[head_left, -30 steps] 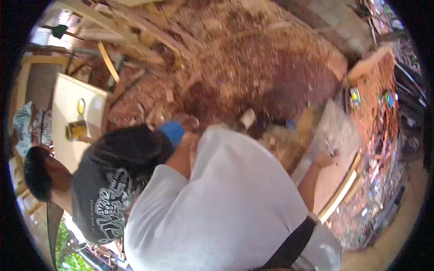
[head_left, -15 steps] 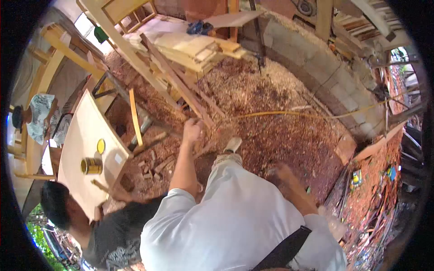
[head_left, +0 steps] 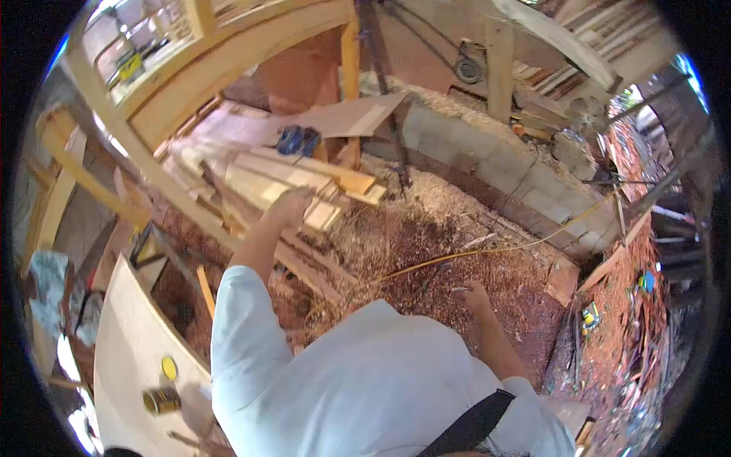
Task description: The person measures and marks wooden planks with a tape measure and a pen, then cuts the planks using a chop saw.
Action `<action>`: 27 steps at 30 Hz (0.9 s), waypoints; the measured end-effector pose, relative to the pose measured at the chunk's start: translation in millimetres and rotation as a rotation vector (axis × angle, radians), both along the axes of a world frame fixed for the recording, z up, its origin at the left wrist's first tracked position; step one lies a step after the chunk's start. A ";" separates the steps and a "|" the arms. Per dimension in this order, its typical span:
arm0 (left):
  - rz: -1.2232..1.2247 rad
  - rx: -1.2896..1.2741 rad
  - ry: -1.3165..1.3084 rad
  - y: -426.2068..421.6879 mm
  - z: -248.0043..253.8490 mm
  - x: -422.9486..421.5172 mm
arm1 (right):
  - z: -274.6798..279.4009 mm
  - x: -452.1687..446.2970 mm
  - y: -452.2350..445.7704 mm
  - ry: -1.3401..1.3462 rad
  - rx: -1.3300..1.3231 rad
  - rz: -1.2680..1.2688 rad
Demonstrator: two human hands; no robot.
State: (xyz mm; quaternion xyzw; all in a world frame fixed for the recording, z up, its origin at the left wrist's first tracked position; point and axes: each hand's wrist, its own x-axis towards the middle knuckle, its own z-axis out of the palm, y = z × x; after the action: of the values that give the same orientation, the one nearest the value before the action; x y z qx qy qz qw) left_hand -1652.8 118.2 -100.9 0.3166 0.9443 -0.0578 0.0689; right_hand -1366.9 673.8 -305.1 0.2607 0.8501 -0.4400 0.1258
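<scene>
My left hand (head_left: 295, 204) reaches forward, over or beside the near ends of a stack of pale wooden boards (head_left: 259, 174). Motion blurs its fingers, and I cannot tell whether it touches the wood. Low on the right, my right hand (head_left: 477, 297) hangs above the shavings-covered ground with its fingers curled. A small light thing shows at its fingertips, too small to name. On the boards sits a dark blue object (head_left: 298, 141) whose kind is unclear.
Left of me, a pale panel (head_left: 126, 335) carries an open can (head_left: 161, 401) and its yellow lid (head_left: 169, 369). A block wall (head_left: 487, 164) runs along the right. A yellow cord (head_left: 449, 257) crosses the ground. Wooden frame beams (head_left: 228, 68) stand ahead.
My view has moved forward, closer to the board stack. My left hand has gone from above the ground to the boards' ends. The co-worker at left has mostly left the view.
</scene>
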 end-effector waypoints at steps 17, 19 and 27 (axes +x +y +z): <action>-0.489 0.408 -0.050 108.8 43.9 43.6 | 110.5 -96.7 -127.9 0.276 -0.711 -0.037; -0.582 0.462 -0.158 160.3 63.0 59.1 | 147.3 -96.6 -162.6 0.161 -0.927 0.058; -0.701 0.707 -0.274 380.8 74.6 146.1 | 171.9 -95.1 -238.6 0.055 -1.342 -0.231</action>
State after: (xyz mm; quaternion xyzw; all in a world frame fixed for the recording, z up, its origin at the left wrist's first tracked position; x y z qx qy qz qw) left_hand -1506.7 499.0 -26.4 0.6227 0.7256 0.2874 0.0571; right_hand -1462.0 435.2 -133.2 0.2038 0.3626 -0.8891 0.1911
